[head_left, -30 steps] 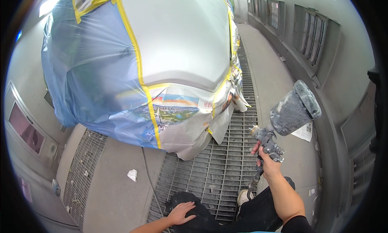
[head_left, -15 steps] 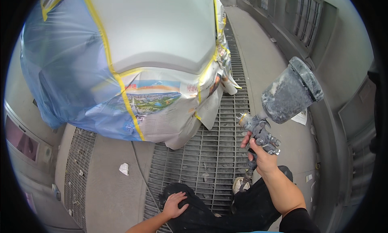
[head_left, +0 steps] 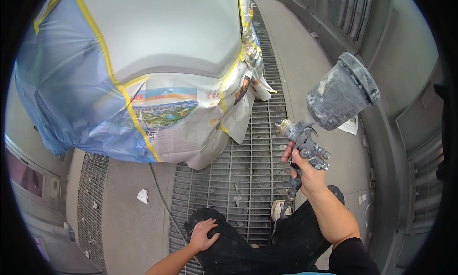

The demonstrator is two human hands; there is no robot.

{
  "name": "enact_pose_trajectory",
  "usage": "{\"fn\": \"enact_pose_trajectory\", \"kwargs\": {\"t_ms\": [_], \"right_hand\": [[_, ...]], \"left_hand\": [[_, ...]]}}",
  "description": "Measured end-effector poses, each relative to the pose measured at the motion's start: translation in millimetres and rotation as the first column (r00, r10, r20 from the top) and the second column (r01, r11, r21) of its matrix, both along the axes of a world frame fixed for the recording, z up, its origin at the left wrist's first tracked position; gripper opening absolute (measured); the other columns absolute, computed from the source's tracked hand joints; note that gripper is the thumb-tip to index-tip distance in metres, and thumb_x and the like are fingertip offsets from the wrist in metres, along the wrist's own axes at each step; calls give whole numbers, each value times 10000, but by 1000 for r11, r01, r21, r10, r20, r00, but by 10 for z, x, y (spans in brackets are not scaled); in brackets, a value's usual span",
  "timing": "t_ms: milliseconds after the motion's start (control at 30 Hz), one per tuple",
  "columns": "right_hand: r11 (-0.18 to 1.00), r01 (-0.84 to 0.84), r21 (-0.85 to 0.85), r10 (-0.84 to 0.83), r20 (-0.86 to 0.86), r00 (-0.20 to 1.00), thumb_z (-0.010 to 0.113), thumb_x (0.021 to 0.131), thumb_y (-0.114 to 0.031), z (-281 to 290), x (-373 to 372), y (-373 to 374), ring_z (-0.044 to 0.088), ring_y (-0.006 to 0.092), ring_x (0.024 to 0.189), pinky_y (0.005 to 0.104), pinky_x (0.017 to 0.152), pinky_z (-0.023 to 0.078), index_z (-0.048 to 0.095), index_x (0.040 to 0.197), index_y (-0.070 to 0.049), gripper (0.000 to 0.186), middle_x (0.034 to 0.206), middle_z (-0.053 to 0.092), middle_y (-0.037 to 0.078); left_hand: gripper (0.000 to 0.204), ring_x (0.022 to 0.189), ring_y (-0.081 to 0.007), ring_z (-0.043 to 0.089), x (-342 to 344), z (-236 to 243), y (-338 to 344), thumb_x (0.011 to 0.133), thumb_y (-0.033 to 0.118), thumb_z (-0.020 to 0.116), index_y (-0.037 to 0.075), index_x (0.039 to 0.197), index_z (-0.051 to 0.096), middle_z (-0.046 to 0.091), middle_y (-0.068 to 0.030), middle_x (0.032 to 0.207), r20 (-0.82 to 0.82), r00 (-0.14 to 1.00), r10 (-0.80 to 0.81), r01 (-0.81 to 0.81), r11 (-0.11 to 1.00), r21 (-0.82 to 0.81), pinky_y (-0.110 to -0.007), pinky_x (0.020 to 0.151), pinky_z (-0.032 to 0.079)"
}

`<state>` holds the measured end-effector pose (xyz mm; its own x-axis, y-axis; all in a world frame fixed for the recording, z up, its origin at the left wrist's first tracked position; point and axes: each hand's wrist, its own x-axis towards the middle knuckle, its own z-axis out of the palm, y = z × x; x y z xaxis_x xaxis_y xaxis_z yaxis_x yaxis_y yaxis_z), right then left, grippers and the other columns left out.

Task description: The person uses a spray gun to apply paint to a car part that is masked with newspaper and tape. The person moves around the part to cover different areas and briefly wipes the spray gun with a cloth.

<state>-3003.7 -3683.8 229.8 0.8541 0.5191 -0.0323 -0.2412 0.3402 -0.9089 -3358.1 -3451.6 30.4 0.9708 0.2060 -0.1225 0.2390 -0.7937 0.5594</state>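
My right hand (head_left: 307, 169) is wrapped round the handle of a spray gun (head_left: 307, 143), its nozzle pointing left toward the masked panel. A large paint-smeared cup (head_left: 339, 96) sits tilted on top of the gun. From the bottom of the handle a hose fitting (head_left: 292, 191) runs down beside my leg. My left hand (head_left: 204, 235) rests flat on my left knee, fingers stretched out, holding nothing. Ahead stands a smooth grey vehicle panel (head_left: 164, 31), bordered by yellow tape (head_left: 106, 53), with newspaper (head_left: 186, 132) below and blue plastic film (head_left: 62, 84) at its left.
Metal floor grating (head_left: 229, 179) runs under my feet and along the panel's right side. A thin hose (head_left: 163, 198) trails over the floor at left. Crumpled paper (head_left: 142, 196) lies near it. A grey wall with grilles (head_left: 355, 12) lines the right side.
The masked panel and floor have shifted slightly left and up in view. My right hand still grips the spray gun, and my left hand stays on the knee.
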Motion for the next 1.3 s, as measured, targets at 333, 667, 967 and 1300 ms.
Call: {"fn": "enact_pose_trajectory", "kwargs": {"t_ms": [333, 667, 967, 1300], "right_hand": [[997, -67, 28, 66, 22, 998, 648, 994, -181, -36, 17, 57, 644, 119, 928, 216, 547, 421, 593, 1230, -57, 272, 995, 671, 41], [998, -60, 19, 60, 9, 998, 654, 983, -195, -26, 0, 111, 650, 141, 908, 214, 520, 412, 590, 1200, -50, 268, 944, 672, 54], [1000, -13, 20, 13, 4, 1000, 658, 997, -230, -53, 29, 82, 644, 110, 902, 219, 531, 409, 612, 1204, -66, 268, 963, 679, 37], [1000, -28, -4, 28, -13, 1000, 658, 999, -238, -52, 41, 104, 634, 90, 901, 213, 536, 391, 618, 1193, -74, 258, 958, 679, 21]], "left_hand": [[433, 1354, -306, 514, -3, -42, 33, 874, 336, 720, 55, 1202, 684, 619, -125, 1379, -11, 1000, 11, -11, 1000, 6, -482, 1158, 350], [418, 1357, -311, 512, -20, -50, 32, 872, 310, 727, 61, 1205, 683, 619, -125, 1380, -18, 1000, 21, -21, 1000, 5, -482, 1157, 351], [411, 1346, -316, 522, -2, -46, 43, 861, 296, 741, 68, 1199, 685, 627, -124, 1368, -6, 1000, 25, -25, 1000, 8, -485, 1147, 362], [410, 1351, -305, 521, -17, -40, 40, 867, 301, 735, 65, 1199, 685, 627, -121, 1373, -10, 1000, 29, -29, 999, 14, -482, 1155, 357]]}}
